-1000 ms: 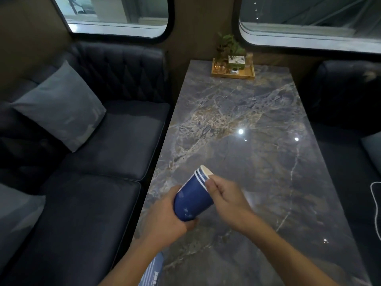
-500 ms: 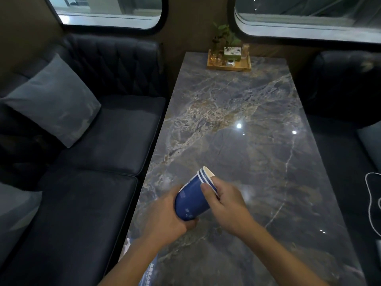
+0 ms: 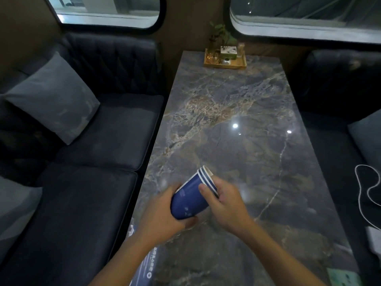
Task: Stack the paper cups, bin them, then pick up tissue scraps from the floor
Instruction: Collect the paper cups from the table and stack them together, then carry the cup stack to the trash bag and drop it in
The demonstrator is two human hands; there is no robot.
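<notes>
A stack of blue paper cups (image 3: 190,198) with white rims, nested together, is tilted with its mouth pointing up and away over the near part of the marble table (image 3: 237,120). My left hand (image 3: 162,216) wraps the stack's base from the left. At the rim end, my right hand (image 3: 225,202) grips it, thumb across the blue wall and fingers around the rims. No bin and no tissue scraps show in this view.
A dark sofa (image 3: 92,162) with a grey cushion (image 3: 55,98) runs along the table's left side, another sofa (image 3: 340,89) on the right. A wooden tray (image 3: 224,62) with a plant sits at the table's far end. A white cable (image 3: 369,190) lies at right.
The stack stays held in both hands at about the same spot. My right thumb has slid a little further down the cup wall. The camera has tilted slightly.
</notes>
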